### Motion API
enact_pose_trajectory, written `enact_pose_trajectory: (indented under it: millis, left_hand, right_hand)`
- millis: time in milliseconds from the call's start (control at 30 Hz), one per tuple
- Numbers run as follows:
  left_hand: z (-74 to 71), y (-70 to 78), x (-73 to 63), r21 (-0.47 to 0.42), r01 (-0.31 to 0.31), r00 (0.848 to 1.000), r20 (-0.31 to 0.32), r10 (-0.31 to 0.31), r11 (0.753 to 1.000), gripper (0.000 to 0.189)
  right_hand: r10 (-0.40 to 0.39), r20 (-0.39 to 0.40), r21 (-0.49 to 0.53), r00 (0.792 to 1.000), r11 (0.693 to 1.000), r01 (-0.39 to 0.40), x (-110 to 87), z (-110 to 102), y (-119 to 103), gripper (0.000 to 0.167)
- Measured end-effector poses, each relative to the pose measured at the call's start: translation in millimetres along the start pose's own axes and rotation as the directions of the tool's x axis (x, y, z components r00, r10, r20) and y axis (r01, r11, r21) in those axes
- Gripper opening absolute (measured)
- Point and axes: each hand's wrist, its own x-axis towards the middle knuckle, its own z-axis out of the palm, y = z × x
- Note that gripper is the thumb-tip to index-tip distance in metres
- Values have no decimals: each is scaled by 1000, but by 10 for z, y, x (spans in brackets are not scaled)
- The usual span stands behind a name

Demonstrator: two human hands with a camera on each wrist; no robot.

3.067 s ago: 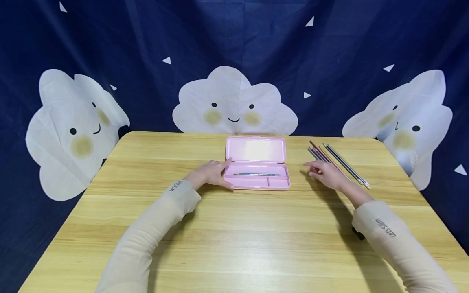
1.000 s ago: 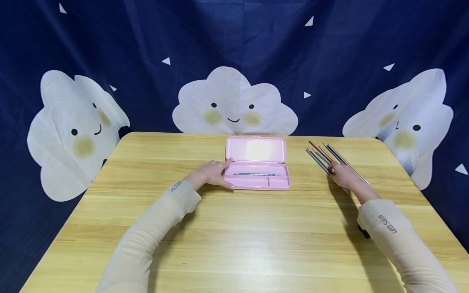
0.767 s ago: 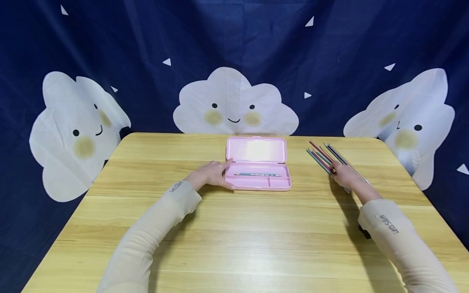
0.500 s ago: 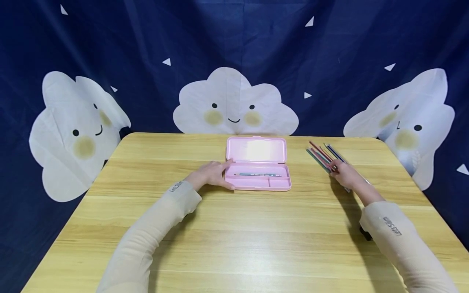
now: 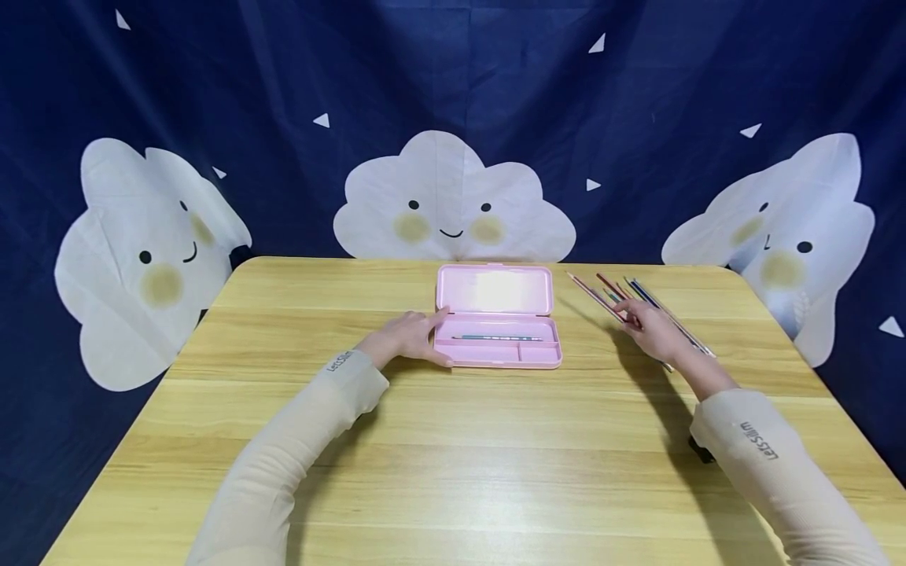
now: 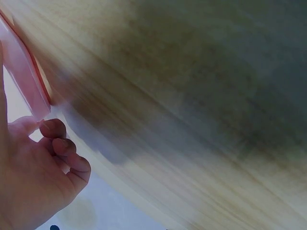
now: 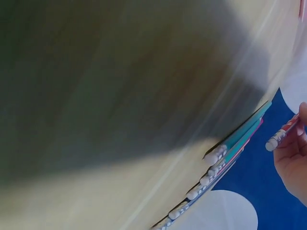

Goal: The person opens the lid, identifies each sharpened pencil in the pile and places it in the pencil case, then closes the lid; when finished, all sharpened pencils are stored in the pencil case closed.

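A pink pencil case (image 5: 477, 353) lies open at the middle of the table, its lid tipped back. One teal pencil (image 5: 497, 338) rests in its long compartment. My left hand (image 5: 403, 336) holds the case's left end between thumb and forefinger; the other fingers are curled in the left wrist view. To the right, my right hand (image 5: 654, 334) pinches a red pencil (image 5: 589, 292), raised off the table with its tip pointing away to the left. In the right wrist view its white eraser end sticks out from the fingers. Several other pencils (image 5: 661, 308) lie beneath and beside that hand.
The wooden table (image 5: 453, 456) stretches in front of the case and between the arms. Behind its far edge hangs a dark blue cloth (image 5: 637, 102) with white clouds. In the right wrist view, teal and other pencils (image 7: 247, 130) lie side by side, eraser ends together.
My right hand has gone from reaching over the pencils to picking among them, and now lifts a red pencil out, slightly leftward. The left hand and the case stay where they were.
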Motion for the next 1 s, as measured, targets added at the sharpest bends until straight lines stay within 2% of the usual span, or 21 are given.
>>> enact_pose_trajectory:
  millis: [100, 267, 433, 767, 1000]
  left_hand:
    - [-4, 5, -5, -3, 4, 1000, 7, -4, 1000, 109]
    - [-10, 9, 6, 3, 1, 1000, 10, -1, 1000, 109]
    - [-8, 4, 12, 18, -4, 1000, 8, 4, 1000, 109]
    - [-34, 17, -3, 8, -2, 1000, 10, 2, 1000, 110]
    - [-27, 18, -12, 3, 4, 1000, 17, -4, 1000, 111]
  right_hand:
    - [-52, -8, 37, 999, 998, 53, 13, 45, -12, 25]
    - [-103, 34, 89, 994, 991, 99, 70, 80, -49, 23]
    - [-99, 85, 89, 991, 992, 91, 141, 115, -122, 20]
    - [-116, 171, 167, 978, 982, 87, 285, 258, -257, 18]
    - [-129, 170, 175, 977, 980, 99, 350, 321, -339, 16]
